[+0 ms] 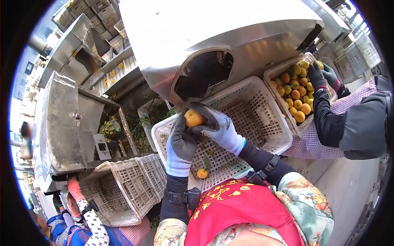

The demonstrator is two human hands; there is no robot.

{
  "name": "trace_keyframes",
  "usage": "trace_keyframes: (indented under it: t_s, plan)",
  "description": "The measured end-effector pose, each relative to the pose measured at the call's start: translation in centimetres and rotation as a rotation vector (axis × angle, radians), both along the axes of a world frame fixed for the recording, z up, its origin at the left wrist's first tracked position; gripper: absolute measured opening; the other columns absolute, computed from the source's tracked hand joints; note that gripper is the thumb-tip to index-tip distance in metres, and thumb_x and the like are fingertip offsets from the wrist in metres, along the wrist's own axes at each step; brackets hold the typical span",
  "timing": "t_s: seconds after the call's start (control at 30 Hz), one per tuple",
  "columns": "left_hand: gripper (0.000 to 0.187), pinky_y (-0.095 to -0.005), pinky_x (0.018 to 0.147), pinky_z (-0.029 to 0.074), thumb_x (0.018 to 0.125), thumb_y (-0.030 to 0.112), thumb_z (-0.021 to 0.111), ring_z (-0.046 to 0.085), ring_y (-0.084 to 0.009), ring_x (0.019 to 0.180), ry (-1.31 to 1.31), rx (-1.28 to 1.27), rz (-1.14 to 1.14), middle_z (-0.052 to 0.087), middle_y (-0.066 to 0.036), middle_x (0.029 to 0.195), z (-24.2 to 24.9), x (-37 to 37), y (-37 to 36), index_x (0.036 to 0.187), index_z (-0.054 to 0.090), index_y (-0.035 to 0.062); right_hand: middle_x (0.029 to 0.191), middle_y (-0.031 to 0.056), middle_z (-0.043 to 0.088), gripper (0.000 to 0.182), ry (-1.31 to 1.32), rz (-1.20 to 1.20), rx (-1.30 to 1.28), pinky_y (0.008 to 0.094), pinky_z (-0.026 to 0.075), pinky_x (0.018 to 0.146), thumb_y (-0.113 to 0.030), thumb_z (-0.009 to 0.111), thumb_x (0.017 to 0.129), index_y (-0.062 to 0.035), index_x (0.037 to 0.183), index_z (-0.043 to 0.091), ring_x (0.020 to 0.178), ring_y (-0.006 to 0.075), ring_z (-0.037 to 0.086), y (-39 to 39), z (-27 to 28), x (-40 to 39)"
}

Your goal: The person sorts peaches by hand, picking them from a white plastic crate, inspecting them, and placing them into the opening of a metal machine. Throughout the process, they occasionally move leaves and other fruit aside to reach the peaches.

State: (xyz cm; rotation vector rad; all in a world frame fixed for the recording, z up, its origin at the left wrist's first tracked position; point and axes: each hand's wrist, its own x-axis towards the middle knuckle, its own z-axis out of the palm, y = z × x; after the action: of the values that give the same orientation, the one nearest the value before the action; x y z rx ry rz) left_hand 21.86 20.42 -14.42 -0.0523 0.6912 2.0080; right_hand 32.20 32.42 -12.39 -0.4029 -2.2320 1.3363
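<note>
A yellow-orange peach [193, 118] is held between my two gloved hands, above the near left part of a white plastic crate [269, 107]. The fingers of my left hand [181, 144] close round its left side. My right hand [220, 125] grips it from the right, with its fingers curled over the top. Both gloves are grey with dark palms. Below my hands, on the crate floor, lie another peach [202, 173] and a few green leaves [206, 162].
A metal machine housing [246, 41] with a dark opening [203, 74] stands behind the crate. To the right, a co-worker's gloved hands [318, 76] are over a crate of several peaches [295, 92]. Another person's arm [84, 205] is beside a crate [123, 184] at lower left.
</note>
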Motion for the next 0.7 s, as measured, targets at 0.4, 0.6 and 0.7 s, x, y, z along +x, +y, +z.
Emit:
trace_keyframes:
  t_s: [0.4, 0.6, 0.7]
  plan:
    - [0.034, -0.0352, 0.086, 0.05, 0.093, 0.023, 0.057, 0.057, -0.0194, 0.103, -0.117, -0.01, 0.056, 0.058, -0.006, 0.118, 0.7, 1.1, 2.0, 0.125, 0.055, 0.0105, 0.116, 0.0206, 0.059, 0.08, 0.043, -0.184, 0.029, 0.0442, 0.042, 0.093, -0.027, 0.077, 0.069, -0.0039, 0.136, 0.041, 0.108, 0.038, 0.054, 1.6, -0.4, -1.0]
    - [0.034, -0.0371, 0.083, 0.05, 0.094, 0.028, 0.056, 0.063, -0.0231, 0.091, -0.03, -0.014, -0.116, 0.065, -0.01, 0.106, 1.2, 0.3, 2.6, 0.122, 0.055, 0.0074, 0.124, 0.0202, 0.055, 0.08, -0.025, -0.052, 0.284, 0.047, 0.037, 0.099, -0.031, 0.074, 0.069, -0.0029, 0.137, 0.04, 0.111, 0.0381, 0.053, 2.6, 1.5, -0.4]
    - [0.039, -0.0374, 0.086, 0.05, 0.094, 0.032, 0.056, 0.062, -0.0243, 0.095, -0.071, -0.017, -0.121, 0.063, -0.012, 0.111, 0.6, 0.3, 3.1, 0.122, 0.054, 0.0054, 0.129, 0.02, 0.051, 0.082, 0.017, -0.149, 0.458, 0.0497, 0.033, 0.102, -0.035, 0.073, 0.069, -0.0035, 0.137, 0.04, 0.114, 0.0388, 0.05, 1.5, -0.7, -0.5]
